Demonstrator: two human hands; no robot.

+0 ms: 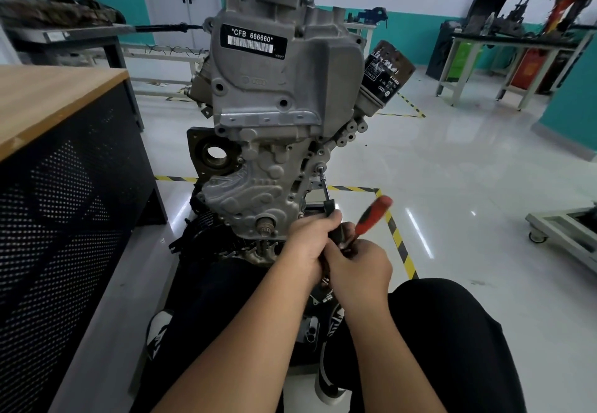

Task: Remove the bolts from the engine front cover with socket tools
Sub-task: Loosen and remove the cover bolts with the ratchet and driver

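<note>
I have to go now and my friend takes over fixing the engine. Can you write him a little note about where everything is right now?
Left hand: grips the black head end of the ratchet and steadies it.
Right hand: holds the ratchet by its red handle, which is blurred.
The extension bar runs up to a bolt on the right edge of the engine front cover.
Done: the socket looks seated on that bolt; several holes in the upper cover look empty.
Left: this bolt is not out yet. I cannot count how many others remain.
</note>
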